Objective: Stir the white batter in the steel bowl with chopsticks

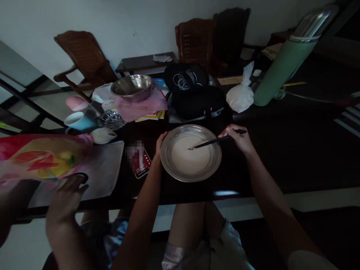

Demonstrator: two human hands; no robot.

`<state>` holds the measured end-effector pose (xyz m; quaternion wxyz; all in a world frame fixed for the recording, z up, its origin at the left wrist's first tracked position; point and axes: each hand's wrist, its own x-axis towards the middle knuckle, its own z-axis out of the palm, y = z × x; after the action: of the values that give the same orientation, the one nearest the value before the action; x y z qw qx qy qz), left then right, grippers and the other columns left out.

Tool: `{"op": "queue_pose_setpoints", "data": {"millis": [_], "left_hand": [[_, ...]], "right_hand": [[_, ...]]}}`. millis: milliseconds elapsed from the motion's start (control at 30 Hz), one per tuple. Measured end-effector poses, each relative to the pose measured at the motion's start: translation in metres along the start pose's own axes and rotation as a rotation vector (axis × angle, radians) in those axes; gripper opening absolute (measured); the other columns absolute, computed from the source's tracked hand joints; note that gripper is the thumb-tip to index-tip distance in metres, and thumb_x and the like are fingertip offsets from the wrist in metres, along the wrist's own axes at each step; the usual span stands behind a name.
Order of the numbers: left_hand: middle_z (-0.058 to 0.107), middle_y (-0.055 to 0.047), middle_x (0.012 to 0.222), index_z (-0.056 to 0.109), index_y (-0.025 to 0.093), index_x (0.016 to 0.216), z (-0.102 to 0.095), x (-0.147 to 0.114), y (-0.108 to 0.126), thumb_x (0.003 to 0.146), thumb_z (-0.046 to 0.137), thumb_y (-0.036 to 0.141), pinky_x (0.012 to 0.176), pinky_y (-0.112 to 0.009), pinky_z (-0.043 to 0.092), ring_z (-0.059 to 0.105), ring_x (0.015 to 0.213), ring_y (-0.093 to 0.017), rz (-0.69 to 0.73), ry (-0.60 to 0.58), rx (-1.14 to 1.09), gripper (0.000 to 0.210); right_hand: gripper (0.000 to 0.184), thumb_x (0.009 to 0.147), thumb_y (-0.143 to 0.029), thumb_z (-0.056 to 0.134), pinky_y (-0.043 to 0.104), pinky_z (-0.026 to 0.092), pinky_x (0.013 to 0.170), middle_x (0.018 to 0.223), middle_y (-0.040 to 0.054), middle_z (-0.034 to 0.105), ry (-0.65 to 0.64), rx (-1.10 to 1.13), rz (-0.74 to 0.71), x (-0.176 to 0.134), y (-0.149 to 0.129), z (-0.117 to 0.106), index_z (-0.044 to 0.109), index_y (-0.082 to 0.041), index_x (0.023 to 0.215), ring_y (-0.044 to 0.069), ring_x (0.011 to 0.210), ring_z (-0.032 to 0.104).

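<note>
At a dim dining table, the right hand (pixel 239 139) pinches dark chopsticks (pixel 216 140) into pale batter while the left hand (pixel 159 145) cups the steel bowl (pixel 214 165) at its 9 o'clock rim, where hard stirring could slop batter onto the phone (pixel 142 163).

A single head-worn camera looks forward and steeply down from above the person's lap, close enough that both forearms run up from the bottom edge to the left hand (pixel 159 147) and right hand (pixel 239 138). Just between those hands sits the metal bowl (pixel 213 165), near the frame's centre. Beyond the grip the view tilts, taking in the dark table (pixel 281 157), chairs and the wall.
</note>
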<state>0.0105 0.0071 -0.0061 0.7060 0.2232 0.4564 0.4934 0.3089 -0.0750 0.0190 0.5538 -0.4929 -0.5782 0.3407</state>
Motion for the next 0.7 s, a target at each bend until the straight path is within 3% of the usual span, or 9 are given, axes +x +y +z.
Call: {"op": "queue_pose_setpoints", "data": {"millis": [200, 400, 600, 700], "left_hand": [[0.07, 0.0, 0.063, 0.071, 0.019, 0.07, 0.0014, -0.0026, -0.0001, 0.077, 0.064, 0.029, 0.076, -0.028, 0.052, 0.068, 0.068, -0.018, 0.024, -0.014, 0.003, 0.014], [0.07, 0.0, 0.062, 0.072, 0.018, 0.071, 0.0031, -0.0047, 0.0012, 0.081, 0.057, 0.027, 0.074, -0.026, 0.053, 0.067, 0.068, -0.017, 0.023, -0.035, 0.023, 0.021], [0.071, -0.001, 0.064, 0.073, 0.018, 0.068, 0.0041, -0.005, 0.0021, 0.085, 0.052, 0.025, 0.073, -0.025, 0.052, 0.067, 0.067, -0.016, 0.005, -0.021, 0.013, 0.028], [0.072, -0.001, 0.065, 0.073, 0.018, 0.068, 0.0033, -0.0043, 0.0016, 0.085, 0.053, 0.025, 0.073, -0.025, 0.052, 0.067, 0.067, -0.016, 0.007, -0.018, 0.008, 0.027]], "right_hand": [[0.038, 0.082, -0.056, 0.067, 0.034, 0.054, 0.073, 0.066, 0.0028, 0.073, -0.096, 0.03, -0.013, -0.0009, -0.0008, 0.0036, 0.067, -0.022, 0.064, 0.02, 0.069, 0.071], [0.036, 0.083, -0.052, 0.067, 0.033, 0.054, 0.073, 0.066, 0.002, 0.073, -0.009, 0.04, -0.003, 0.0, 0.0005, 0.0021, 0.068, -0.021, 0.064, 0.018, 0.067, 0.071], [0.036, 0.084, -0.051, 0.066, 0.033, 0.053, 0.074, 0.067, 0.0026, 0.073, -0.105, 0.05, -0.012, -0.001, 0.0006, 0.0045, 0.069, -0.021, 0.065, 0.019, 0.071, 0.071], [0.034, 0.082, -0.051, 0.068, 0.034, 0.054, 0.076, 0.069, 0.003, 0.074, -0.068, 0.03, -0.015, -0.0005, -0.0011, 0.0051, 0.069, -0.021, 0.067, 0.019, 0.073, 0.072]]}}
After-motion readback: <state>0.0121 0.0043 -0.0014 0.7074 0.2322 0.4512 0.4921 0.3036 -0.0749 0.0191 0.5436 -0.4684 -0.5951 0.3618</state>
